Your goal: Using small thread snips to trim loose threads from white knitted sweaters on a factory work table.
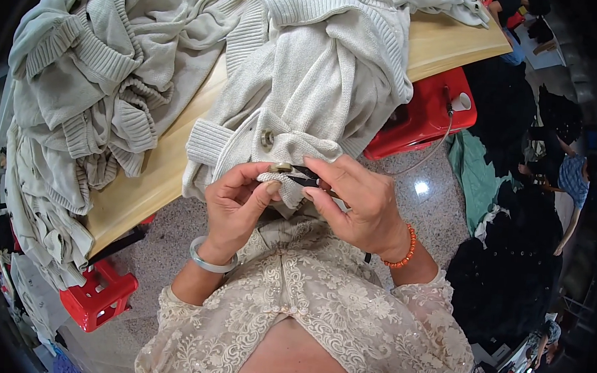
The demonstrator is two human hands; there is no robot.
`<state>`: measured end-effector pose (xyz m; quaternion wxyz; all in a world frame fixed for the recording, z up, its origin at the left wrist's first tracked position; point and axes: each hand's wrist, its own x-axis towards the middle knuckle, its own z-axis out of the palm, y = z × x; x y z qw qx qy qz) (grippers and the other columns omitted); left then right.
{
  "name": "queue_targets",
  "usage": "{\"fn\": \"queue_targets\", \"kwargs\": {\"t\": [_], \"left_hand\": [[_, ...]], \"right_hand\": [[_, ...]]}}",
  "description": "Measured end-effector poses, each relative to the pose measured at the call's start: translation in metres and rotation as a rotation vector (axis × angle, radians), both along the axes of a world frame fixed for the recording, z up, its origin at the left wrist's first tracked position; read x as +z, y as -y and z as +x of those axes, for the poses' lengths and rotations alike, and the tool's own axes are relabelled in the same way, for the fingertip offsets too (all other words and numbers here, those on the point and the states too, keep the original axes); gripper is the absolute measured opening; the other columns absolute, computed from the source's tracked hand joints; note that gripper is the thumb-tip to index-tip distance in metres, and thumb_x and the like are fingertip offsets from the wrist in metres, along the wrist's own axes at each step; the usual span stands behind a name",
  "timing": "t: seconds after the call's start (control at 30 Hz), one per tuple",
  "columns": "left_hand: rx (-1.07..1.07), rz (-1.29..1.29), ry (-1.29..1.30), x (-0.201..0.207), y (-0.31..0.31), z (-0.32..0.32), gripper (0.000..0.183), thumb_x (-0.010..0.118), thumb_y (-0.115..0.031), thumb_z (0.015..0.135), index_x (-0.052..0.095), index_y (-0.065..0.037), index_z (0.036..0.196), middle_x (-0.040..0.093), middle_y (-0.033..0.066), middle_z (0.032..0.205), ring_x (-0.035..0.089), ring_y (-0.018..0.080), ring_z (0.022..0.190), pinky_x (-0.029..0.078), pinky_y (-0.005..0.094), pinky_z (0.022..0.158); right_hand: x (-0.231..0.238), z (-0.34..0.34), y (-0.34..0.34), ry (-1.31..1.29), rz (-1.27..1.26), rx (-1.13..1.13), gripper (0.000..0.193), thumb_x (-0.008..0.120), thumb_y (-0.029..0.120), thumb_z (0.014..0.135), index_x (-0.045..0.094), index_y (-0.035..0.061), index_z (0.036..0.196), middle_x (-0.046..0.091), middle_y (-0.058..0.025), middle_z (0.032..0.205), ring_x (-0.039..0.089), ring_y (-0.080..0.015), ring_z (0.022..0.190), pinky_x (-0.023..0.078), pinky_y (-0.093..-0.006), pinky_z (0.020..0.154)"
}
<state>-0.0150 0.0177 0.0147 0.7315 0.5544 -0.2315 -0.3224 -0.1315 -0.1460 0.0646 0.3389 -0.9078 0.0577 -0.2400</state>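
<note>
A light beige knit cardigan (288,91) hangs over the table edge toward my lap, with ribbed bands. My left hand (235,208) is closed, its thumb and fingers pinching a folded edge of the cardigan by a round, dull olive button (282,167). Above that, a second button (267,139) shows on the same knit. In my right hand (364,200) is a small pair of dark thread snips (304,181), gripped between thumb and fingers. The blades point left and meet the cloth just under the button; their tips are partly hidden.
More beige knitwear (104,66) is heaped on the wooden table (457,45) to the left. Red plastic stools stand right (427,112) and lower left (99,297), the right one bearing a white cup (461,102). Dark garments (502,266) and green cloth (473,176) lie at right.
</note>
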Motion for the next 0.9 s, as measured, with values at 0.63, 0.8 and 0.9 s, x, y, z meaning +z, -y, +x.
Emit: {"fn": "queue_targets", "kwargs": {"t": [0.63,0.8,0.9], "left_hand": [[-0.020,-0.041,-0.076,-0.0040,0.0014,-0.0002,0.027,0.063,0.001,0.086,0.058,0.005,0.112,0.065,0.0066,0.090,0.061,0.0094,0.076,0.050,0.0210,0.068],[-0.022,-0.043,-0.078,-0.0037,0.0018,-0.0008,0.027,0.063,0.001,0.086,0.058,0.004,0.112,0.065,0.0064,0.090,0.061,0.0092,0.076,0.050,0.0208,0.068],[-0.024,-0.042,-0.078,-0.0046,0.0018,-0.0007,0.027,0.063,0.001,0.086,0.058,0.004,0.112,0.065,0.0061,0.089,0.061,0.0088,0.076,0.050,0.0208,0.068]], "right_hand": [[-0.0082,0.0038,-0.0037,0.083,-0.106,-0.016,0.034,0.070,0.008,0.075,0.063,0.0008,0.107,0.059,-0.0084,0.076,0.057,-0.0220,0.055,0.045,-0.0314,0.049],[-0.0071,0.0041,-0.0046,0.076,-0.126,0.006,0.035,0.071,0.010,0.075,0.063,0.0010,0.108,0.059,-0.0086,0.076,0.057,-0.0225,0.056,0.045,-0.0319,0.049],[-0.0092,0.0049,-0.0045,0.086,-0.108,0.010,0.035,0.070,0.010,0.076,0.063,0.0009,0.109,0.059,-0.0088,0.075,0.058,-0.0228,0.056,0.045,-0.0323,0.049]]}}
